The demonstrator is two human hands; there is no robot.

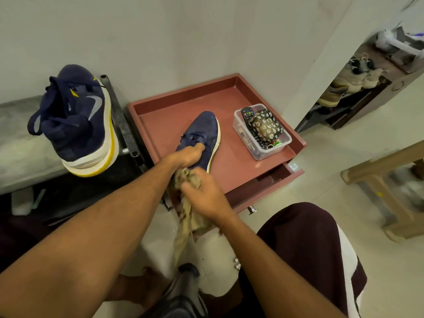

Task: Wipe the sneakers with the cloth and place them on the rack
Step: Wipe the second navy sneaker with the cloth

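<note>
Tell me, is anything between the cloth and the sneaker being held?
Nothing visible. The cloth, gripped by the right hand, lies at the heel end of the sneaker that the left hand holds.

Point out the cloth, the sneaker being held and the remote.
cloth (185, 226): head view, on its hanging folds.
held sneaker (204, 127): head view, on the toe upper.
remote (247, 112): head view, on its button end.
</note>
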